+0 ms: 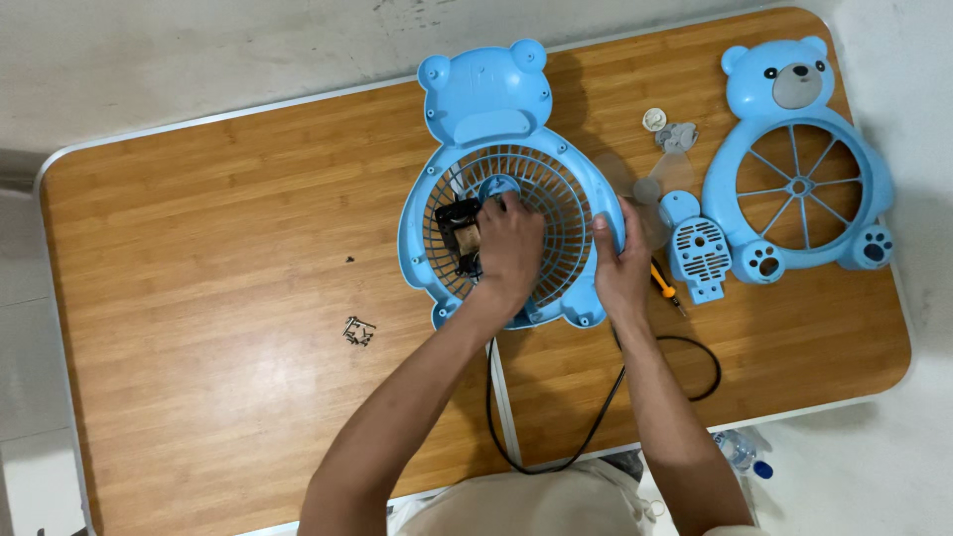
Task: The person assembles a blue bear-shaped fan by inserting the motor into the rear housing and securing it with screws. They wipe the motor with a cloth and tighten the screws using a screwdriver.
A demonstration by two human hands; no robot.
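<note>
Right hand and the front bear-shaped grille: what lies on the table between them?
In the head view, a small blue vented cover and an orange-handled screwdriver lie between right hand and front grille.

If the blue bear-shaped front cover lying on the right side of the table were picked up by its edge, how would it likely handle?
The front cover looks like thin moulded plastic with open gaps between slim spokes, so probably light for its size. The spokes seem the weakest part and might flex or crack under pressure. It lies flat on the table, so rolling or tipping seems unlikely.

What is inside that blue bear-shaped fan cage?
Inside the fan cage sits a black motor with wires. The left hand covers the middle, so the parts beneath it are hidden. The right hand grips the rim.
</note>
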